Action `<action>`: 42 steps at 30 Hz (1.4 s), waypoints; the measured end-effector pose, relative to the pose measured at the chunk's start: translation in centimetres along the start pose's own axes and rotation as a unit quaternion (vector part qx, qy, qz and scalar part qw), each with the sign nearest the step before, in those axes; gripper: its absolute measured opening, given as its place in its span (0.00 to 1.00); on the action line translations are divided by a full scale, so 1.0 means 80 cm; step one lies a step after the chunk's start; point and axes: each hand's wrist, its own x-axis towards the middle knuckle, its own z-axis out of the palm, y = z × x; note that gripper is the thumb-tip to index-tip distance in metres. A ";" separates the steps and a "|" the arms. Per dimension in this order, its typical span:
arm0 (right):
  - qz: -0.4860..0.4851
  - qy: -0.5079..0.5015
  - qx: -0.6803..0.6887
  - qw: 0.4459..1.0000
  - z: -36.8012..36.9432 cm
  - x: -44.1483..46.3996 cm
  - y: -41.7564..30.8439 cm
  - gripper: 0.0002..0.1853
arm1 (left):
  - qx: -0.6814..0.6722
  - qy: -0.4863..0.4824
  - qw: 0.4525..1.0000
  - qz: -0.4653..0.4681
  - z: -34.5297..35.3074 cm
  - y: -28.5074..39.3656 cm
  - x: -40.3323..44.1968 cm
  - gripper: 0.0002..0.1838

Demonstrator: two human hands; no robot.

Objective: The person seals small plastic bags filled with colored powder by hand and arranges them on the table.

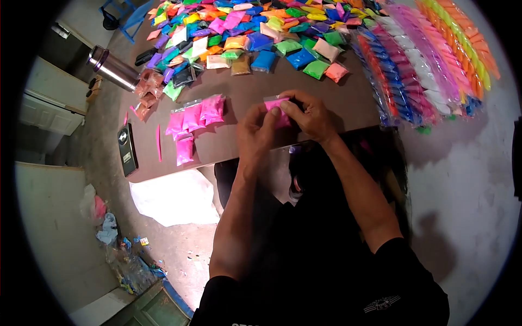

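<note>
Both my hands grip one small clear packet with bright pink filling (281, 115) just above the table's near edge. My left hand (259, 126) is closed on its left side, thumb pressed on the front. At the upper right of the packet my right hand (308, 115) pinches it between thumb and fingers. Left of my hands lie several similar pink packets (193, 117), with another pink packet (185, 150) just below them. A thin pink strip (159, 143) rests farther left.
A big pile of colourful packets (250, 41) covers the table's far side. Long clear sleeves of coloured packets (418, 65) lie at right. A steel flask (115, 68), brown packets (148, 89) and a black phone (127, 150) sit on the left. The brown table (239, 87) ends near my body.
</note>
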 end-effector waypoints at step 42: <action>-0.035 0.031 -0.086 0.995 0.003 0.007 -0.011 0.10 | 0.047 0.075 0.996 -0.007 0.006 -0.014 0.007 0.16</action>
